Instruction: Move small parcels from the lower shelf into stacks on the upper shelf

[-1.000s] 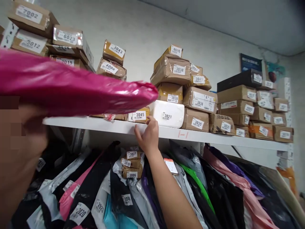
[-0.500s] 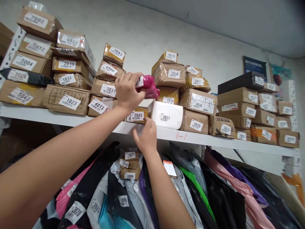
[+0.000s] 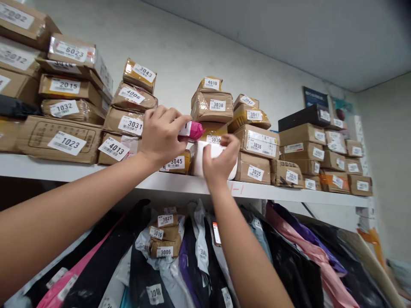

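Before you: long white shelf (image 3: 282, 193), red-marked edge.
Directly on it you have: brown cardboard box 1023 (image 3: 62, 141); brown cardboard box 4013 (image 3: 113, 149); small yellow-taped box 3045 (image 3: 177, 163); white rounded package (image 3: 198, 160); brown cardboard box 3035 (image 3: 254, 170); further labelled cardboard boxes (image 3: 361, 186).

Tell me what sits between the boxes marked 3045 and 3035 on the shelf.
In the head camera's view, a white package sits between the 3045 box and the 3035 box, partly hidden by the right hand.

The right hand (image 3: 221, 161) has moved before the white parcel (image 3: 198, 160).
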Demonstrator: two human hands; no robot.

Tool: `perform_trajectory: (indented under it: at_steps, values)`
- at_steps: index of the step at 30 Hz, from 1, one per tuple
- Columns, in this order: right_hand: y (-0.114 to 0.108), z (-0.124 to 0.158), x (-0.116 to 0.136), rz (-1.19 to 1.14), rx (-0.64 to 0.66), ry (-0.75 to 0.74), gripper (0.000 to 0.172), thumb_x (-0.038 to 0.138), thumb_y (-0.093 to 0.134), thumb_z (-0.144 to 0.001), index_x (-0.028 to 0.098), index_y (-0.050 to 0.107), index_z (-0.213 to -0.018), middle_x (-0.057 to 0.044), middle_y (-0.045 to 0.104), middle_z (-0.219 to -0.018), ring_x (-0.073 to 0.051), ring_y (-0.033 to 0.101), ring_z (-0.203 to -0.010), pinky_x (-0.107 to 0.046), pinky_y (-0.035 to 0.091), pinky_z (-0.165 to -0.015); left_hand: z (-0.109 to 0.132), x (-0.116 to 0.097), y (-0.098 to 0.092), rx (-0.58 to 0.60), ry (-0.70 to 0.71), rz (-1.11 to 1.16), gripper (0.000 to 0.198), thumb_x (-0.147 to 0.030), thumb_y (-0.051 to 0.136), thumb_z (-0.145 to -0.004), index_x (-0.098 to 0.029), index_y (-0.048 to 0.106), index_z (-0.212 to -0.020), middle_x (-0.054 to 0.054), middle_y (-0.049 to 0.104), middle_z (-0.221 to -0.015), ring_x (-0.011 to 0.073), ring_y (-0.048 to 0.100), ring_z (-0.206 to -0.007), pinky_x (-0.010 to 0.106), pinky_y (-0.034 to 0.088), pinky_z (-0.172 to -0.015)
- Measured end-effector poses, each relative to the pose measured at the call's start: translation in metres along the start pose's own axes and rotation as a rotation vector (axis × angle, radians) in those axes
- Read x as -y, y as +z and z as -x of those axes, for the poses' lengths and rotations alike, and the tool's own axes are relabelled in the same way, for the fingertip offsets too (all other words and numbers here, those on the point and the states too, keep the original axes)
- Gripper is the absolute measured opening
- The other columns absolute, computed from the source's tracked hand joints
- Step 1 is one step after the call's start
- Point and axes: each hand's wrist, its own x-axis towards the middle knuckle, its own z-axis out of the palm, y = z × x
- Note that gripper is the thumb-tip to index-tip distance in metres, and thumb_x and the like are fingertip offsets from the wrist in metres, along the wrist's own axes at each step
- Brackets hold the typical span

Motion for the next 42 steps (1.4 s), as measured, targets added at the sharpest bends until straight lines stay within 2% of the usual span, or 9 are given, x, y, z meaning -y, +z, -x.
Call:
perform_trajectory:
  at_steps: [6, 10, 20, 26, 32, 35, 37, 39, 42]
  values:
    - [0.054, -0.090, -0.011, 0.480, 0.434, 0.582, 0.121, 0.041, 0.084, -0.069, -0.004, 0.008, -0.152, -0.032, 0.039, -0.142, -0.038, 0.042, -0.134, -0.046, 0.038, -0.109, 0.000, 0.006, 0.011, -0.013, 0.092, -0.015, 0.035, -0.016, 0.057, -0.076, -0.021, 0.070, -0.108, 0.010, 0.069, -0.093, 0.0337, 0.060, -0.092, 0.048, 0.040, -0.078]
    - [0.074, -0.098, -0.018, 0.540, 0.501, 0.692, 0.143, 0.043, 0.095, -0.052, 0.001, 0.005, -0.155, -0.034, 0.037, -0.144, -0.041, 0.042, -0.134, -0.053, 0.041, -0.106, 0.001, 0.006, 0.023, 0.067, 0.194, -0.058, 0.034, -0.012, 0.053, -0.075, -0.019, 0.070, -0.104, 0.011, 0.071, -0.097, 0.0331, 0.060, -0.092, 0.048, 0.040, -0.077]
    - [0.039, -0.106, -0.016, 0.526, 0.490, 0.597, 0.141, 0.059, 0.086, -0.059, -0.006, 0.003, -0.153, -0.036, 0.032, -0.147, -0.044, 0.037, -0.137, -0.055, 0.035, -0.110, -0.008, -0.003, 0.033, 0.574, 0.036, -0.217, 0.031, -0.019, 0.051, -0.084, -0.019, 0.066, -0.111, 0.013, 0.070, -0.108, 0.0313, 0.062, -0.100, 0.040, 0.043, -0.076]
    - [0.027, -0.095, -0.014, 0.487, 0.358, 0.505, 0.142, 0.055, 0.084, -0.062, -0.009, -0.007, -0.151, -0.039, 0.039, -0.140, -0.046, 0.044, -0.129, -0.058, 0.036, -0.107, 0.004, 0.005, 0.036, 0.502, 0.131, -0.220, 0.039, -0.022, 0.047, -0.087, -0.015, 0.062, -0.122, 0.017, 0.066, -0.110, 0.0349, 0.060, -0.102, 0.046, 0.042, -0.080]
    - [0.030, -0.077, -0.021, 0.438, 0.212, 0.373, 0.131, 0.051, 0.082, -0.063, -0.001, 0.002, -0.152, -0.035, 0.043, -0.134, -0.047, 0.048, -0.122, -0.061, 0.038, -0.103, 0.008, 0.007, 0.036, 0.539, 0.112, -0.193, 0.042, -0.021, 0.043, -0.088, -0.008, 0.060, -0.124, 0.023, 0.063, -0.110, 0.0373, 0.059, -0.104, 0.051, 0.045, -0.085]
    - [0.032, -0.078, -0.020, 0.419, 0.216, 0.413, 0.129, 0.045, 0.084, -0.060, 0.001, 0.006, -0.153, -0.035, 0.043, -0.133, -0.046, 0.049, -0.121, -0.060, 0.038, -0.104, -0.020, -0.007, 0.029, 0.370, -0.033, -0.042, 0.080, -0.045, 0.060, -0.083, -0.005, 0.035, -0.147, 0.029, 0.045, -0.140, 0.0467, 0.037, -0.134, 0.065, 0.032, -0.107]
    - [0.034, -0.082, -0.018, 0.400, 0.242, 0.447, 0.123, 0.040, 0.083, -0.061, 0.002, 0.011, -0.153, -0.034, 0.043, -0.134, -0.045, 0.050, -0.121, -0.060, 0.038, -0.103, -0.051, -0.022, 0.027, 0.201, -0.045, 0.081, 0.107, -0.063, 0.070, -0.073, -0.023, 0.017, -0.157, 0.020, 0.021, -0.159, 0.0496, 0.009, -0.146, 0.074, 0.016, -0.113]
    - [0.034, -0.086, -0.015, 0.378, 0.264, 0.478, 0.120, 0.040, 0.083, -0.062, 0.002, 0.013, -0.153, -0.034, 0.043, -0.134, -0.045, 0.050, -0.122, -0.060, 0.039, -0.103, -0.081, -0.035, 0.030, 0.216, 0.005, 0.126, 0.098, -0.064, 0.072, -0.073, -0.040, 0.022, -0.154, 0.007, 0.008, -0.165, 0.0527, -0.001, -0.146, 0.080, 0.014, -0.108]
    - [0.032, -0.091, -0.014, 0.377, 0.267, 0.550, 0.130, 0.049, 0.084, -0.058, 0.002, 0.008, -0.153, -0.035, 0.041, -0.136, -0.046, 0.049, -0.124, -0.060, 0.039, -0.103, -0.110, -0.039, 0.041, 0.304, 0.073, 0.097, 0.090, -0.050, 0.076, -0.074, -0.042, 0.029, -0.152, 0.005, 0.005, -0.166, 0.0512, 0.006, -0.144, 0.077, 0.022, -0.107]
